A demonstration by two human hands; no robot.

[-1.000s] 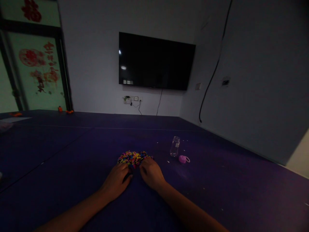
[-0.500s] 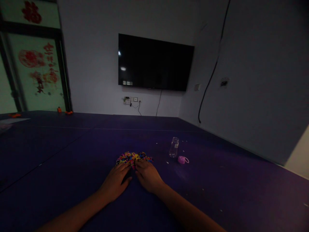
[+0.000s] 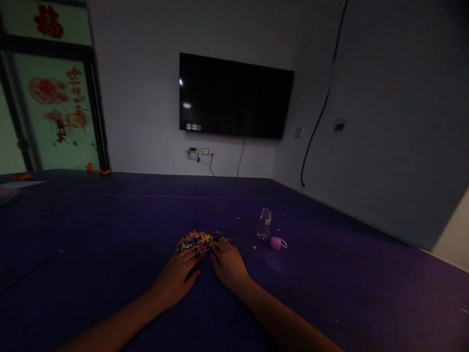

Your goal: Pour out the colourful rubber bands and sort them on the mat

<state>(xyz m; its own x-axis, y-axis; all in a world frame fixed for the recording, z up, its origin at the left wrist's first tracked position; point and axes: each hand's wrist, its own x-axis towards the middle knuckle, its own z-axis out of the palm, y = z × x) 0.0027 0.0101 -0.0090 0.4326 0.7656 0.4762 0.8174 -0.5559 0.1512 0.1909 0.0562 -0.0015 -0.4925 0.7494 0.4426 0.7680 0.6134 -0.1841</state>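
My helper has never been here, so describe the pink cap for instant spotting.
Find the purple surface below the wall-mounted television. On it, beyond and right of the right hand, stands a clear bottle. Just right of its base sits the pink cap, set apart from the bottle by its ring-shaped loop.

Colourful pile partly hidden, 2 forearms cut off below

Lies in a loose, low heap of thin looped pieces on the dark purple surface. Mixes yellow, pink, blue, orange and dark bits, tangled and overlapping too closely to count. Spreads wider from side to side than from front to back, with a ragged outline. Is partly covered at the near left and at the right.
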